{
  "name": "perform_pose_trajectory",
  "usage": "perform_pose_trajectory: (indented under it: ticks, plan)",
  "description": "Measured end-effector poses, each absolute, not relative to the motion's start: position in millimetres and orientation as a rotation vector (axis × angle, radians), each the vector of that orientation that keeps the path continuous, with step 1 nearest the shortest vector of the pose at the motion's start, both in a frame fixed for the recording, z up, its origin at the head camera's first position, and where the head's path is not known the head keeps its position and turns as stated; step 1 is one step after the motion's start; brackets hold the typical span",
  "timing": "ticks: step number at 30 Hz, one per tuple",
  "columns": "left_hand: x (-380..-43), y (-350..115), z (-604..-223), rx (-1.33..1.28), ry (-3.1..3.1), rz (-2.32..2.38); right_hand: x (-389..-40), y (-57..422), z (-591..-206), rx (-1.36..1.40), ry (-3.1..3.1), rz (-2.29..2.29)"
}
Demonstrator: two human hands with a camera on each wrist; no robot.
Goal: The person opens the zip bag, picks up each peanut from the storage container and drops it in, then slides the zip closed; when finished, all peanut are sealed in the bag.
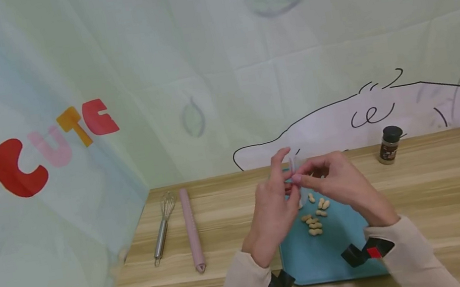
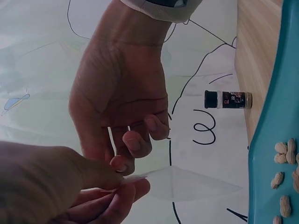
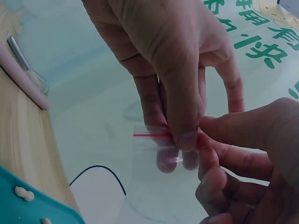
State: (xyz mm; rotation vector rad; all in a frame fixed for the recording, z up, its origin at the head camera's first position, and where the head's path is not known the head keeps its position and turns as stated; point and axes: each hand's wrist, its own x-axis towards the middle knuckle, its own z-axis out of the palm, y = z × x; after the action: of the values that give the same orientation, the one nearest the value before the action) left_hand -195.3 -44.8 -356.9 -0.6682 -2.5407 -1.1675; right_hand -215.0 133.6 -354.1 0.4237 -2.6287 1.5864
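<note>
A clear zip-lock bag (image 3: 147, 161) with a red line along its top hangs between my two hands. My left hand (image 1: 273, 209) pinches the bag near that top edge with thumb and fingers. From the other side my right hand (image 1: 340, 183) pinches the same edge, its fingertips touching the left ones. In the left wrist view the bag (image 2: 201, 184) is a thin see-through sheet. Beneath the hands, several unshelled peanuts (image 1: 315, 232) lie on a blue tray (image 1: 316, 262). Whether anything is inside the bag I cannot tell.
Left of the tray, a pink rolling pin (image 1: 191, 230) and a metal whisk (image 1: 163, 228) lie on the wooden table (image 1: 230, 203). A black-capped spice jar (image 1: 390, 145) stands at the back right. A printed curtain (image 1: 196, 43) hangs behind the table.
</note>
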Motion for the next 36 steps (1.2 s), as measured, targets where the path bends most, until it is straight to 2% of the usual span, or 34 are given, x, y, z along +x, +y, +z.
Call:
perform_pose_trajectory:
  ticks: [7, 19, 28, 36]
  plan:
    - [-194.6, -42.8, -357.6, -0.669, -2.557, -1.04, -213.1, 128.2, -356.1, 0.407, -2.608, 1.539]
    - [-194.4, -43.6, -357.7, -0.683, -2.555, -1.117, -216.9, 131.0, -356.9, 0.41, -2.627, 1.618]
    - [-194.5, -44.3, -357.0, -0.652, -2.588, -0.995, -213.0, 128.0, -356.9, 0.504, -2.638, 1.408]
    - [-194.7, -43.2, -358.3, -0.647, -2.583, -0.937, -214.8, 123.4, -360.7, 0.496, -2.59, 1.396]
